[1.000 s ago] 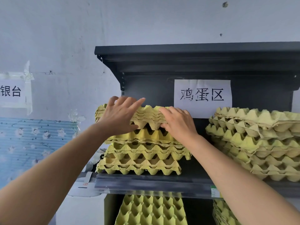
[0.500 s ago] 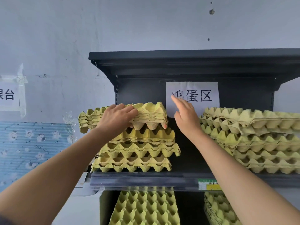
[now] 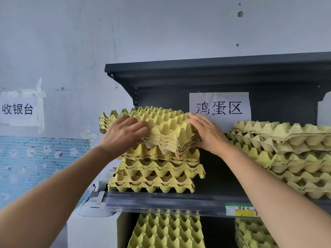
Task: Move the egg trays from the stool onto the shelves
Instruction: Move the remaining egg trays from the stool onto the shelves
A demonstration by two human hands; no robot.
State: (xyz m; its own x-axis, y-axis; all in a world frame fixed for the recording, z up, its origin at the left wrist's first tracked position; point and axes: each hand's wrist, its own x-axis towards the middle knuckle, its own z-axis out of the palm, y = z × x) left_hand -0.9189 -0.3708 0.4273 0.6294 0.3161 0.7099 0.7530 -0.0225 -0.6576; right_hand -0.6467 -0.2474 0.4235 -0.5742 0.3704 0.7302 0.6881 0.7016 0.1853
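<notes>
Right hand [image 3: 207, 133] returns, gripping tray bundle [image 3: 161, 122] opposite left hand [image 3: 123, 135].

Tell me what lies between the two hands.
A bundle of nested egg trays, atop the left stack, with the left hand and right hand at its sides; seen in the head view.
</notes>
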